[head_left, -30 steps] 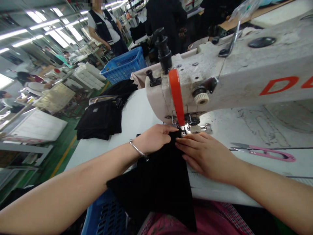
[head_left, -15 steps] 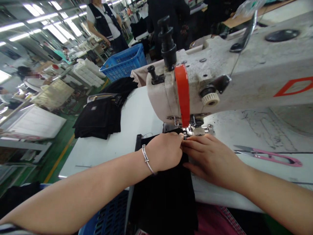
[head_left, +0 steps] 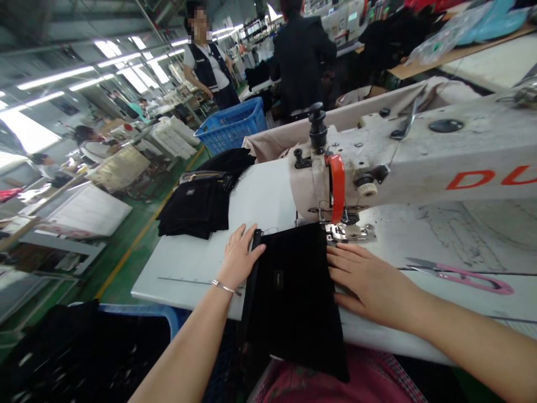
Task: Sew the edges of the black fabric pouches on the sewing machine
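Observation:
A black fabric piece (head_left: 297, 302) with a small dark label lies in front of the sewing machine (head_left: 403, 162), its near end hanging over the table edge. Its upper right corner reaches the metal presser foot (head_left: 350, 232). My left hand (head_left: 240, 257), with a bracelet at the wrist, rests at the fabric's left edge, fingers stretched out and thumb over the dark strip there. Flat along the right edge, just below the presser foot, lies my right hand (head_left: 367, 282) with its fingers extended. Pink-handled thread snips (head_left: 470, 278) lie on the table to its right.
A stack of black fabric pieces (head_left: 195, 204) sits at the table's left. Below it on the left stands a blue bin (head_left: 172, 319) with dark material. Behind are a blue crate (head_left: 232, 126) and two standing people; more people sit at the far left.
My left hand has moved left from beside the presser foot to the fabric's left edge, and its fingers have opened. The fabric's label now shows. The camera view has shifted.

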A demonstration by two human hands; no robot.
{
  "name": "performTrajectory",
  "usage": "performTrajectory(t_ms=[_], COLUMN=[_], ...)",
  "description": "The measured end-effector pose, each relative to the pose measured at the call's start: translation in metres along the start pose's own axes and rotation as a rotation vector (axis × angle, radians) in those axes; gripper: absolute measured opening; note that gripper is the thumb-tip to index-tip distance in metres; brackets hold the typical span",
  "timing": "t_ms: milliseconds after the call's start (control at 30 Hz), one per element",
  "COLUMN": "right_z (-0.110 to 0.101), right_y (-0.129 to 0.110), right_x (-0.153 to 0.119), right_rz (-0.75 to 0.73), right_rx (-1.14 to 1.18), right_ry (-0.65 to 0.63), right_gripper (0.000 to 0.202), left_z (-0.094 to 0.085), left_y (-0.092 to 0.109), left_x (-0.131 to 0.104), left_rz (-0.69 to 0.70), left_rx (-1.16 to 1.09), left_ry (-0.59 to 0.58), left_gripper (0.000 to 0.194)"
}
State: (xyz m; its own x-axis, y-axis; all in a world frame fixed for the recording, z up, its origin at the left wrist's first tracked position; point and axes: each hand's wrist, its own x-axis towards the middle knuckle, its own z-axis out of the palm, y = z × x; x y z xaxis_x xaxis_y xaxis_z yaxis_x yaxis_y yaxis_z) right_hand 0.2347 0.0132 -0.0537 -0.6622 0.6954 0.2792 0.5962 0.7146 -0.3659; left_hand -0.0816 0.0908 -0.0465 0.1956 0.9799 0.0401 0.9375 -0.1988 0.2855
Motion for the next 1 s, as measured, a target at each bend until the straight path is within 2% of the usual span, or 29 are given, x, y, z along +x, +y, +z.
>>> performTrajectory(t_ms=[100, 200, 267, 300, 333, 367, 400, 467, 567, 633, 700, 800, 867, 900, 933, 1000], right_z=[0.000, 0.004, 0.011, 0.016, 0.021, 0.026, 0.031, 0.040, 0.048, 0.051, 0.053, 0.057, 0.061, 0.062, 0.064, 0.066], right_y=[-0.019, -0.051, -0.074, -0.085, -0.095, -0.103, -0.109, -0.118, -0.119, -0.118, -0.117, -0.121, -0.125, -0.127, -0.129, -0.129], right_x=[-0.008, -0.026, -0.043, -0.053, -0.062, -0.072, -0.080, -0.090, -0.092, -0.085, -0.077, -0.065, -0.059, -0.058, -0.057, -0.058], right_rz=[0.053, 0.105, 0.102, 0.086, 0.073, 0.080, 0.120, 0.307, 0.639, 0.726, 0.752, 0.799, 0.856, 0.892, 0.925, 0.970], right_rx=[-0.017, -0.021, -0.001, 0.022, 0.058, 0.109, 0.177, 0.346, 0.651, 0.878, 1.120, 1.410, 1.497, 1.512, 1.519, 1.523], right_ry=[0.012, 0.047, 0.059, 0.074, 0.103, 0.148, 0.199, 0.285, 0.253, 0.194, 0.154, 0.175, 0.208, 0.214, 0.210, 0.195], right_gripper=[0.030, 0.028, 0.031, 0.032, 0.032, 0.030, 0.027, 0.023, 0.023, 0.028, 0.032, 0.032, 0.029, 0.027, 0.025, 0.026], left_z=[-0.004, -0.025, -0.041, -0.046, -0.049, -0.048, -0.044, -0.029, 0.000, 0.014, 0.019, 0.015, 0.006, 0.001, -0.005, -0.014], left_y=[0.002, 0.032, 0.062, 0.076, 0.089, 0.100, 0.107, 0.112, 0.101, 0.092, 0.089, 0.093, 0.093, 0.089, 0.084, 0.068], left_x=[0.012, 0.000, -0.030, -0.050, -0.071, -0.092, -0.111, -0.139, -0.157, -0.159, -0.159, -0.161, -0.165, -0.168, -0.171, -0.175], left_rz=[0.041, 0.094, 0.222, 0.343, 0.506, 0.669, 0.759, 0.856, 0.841, 0.776, 0.713, 0.697, 0.729, 0.709, 0.643, 0.373], left_rx=[-0.031, -0.028, -0.016, -0.010, -0.004, 0.019, 0.053, 0.110, 0.009, -0.113, -0.193, -0.232, -0.207, -0.170, -0.118, -0.014], left_ry=[0.032, 0.102, 0.125, 0.061, -0.068, -0.183, -0.212, -0.141, 0.028, 0.081, 0.095, 0.102, 0.125, 0.174, 0.253, 0.431], left_gripper=[0.043, 0.049, 0.053, 0.054, 0.062, 0.077, 0.084, 0.067, 0.039, 0.030, 0.029, 0.031, 0.029, 0.027, 0.026, 0.024])
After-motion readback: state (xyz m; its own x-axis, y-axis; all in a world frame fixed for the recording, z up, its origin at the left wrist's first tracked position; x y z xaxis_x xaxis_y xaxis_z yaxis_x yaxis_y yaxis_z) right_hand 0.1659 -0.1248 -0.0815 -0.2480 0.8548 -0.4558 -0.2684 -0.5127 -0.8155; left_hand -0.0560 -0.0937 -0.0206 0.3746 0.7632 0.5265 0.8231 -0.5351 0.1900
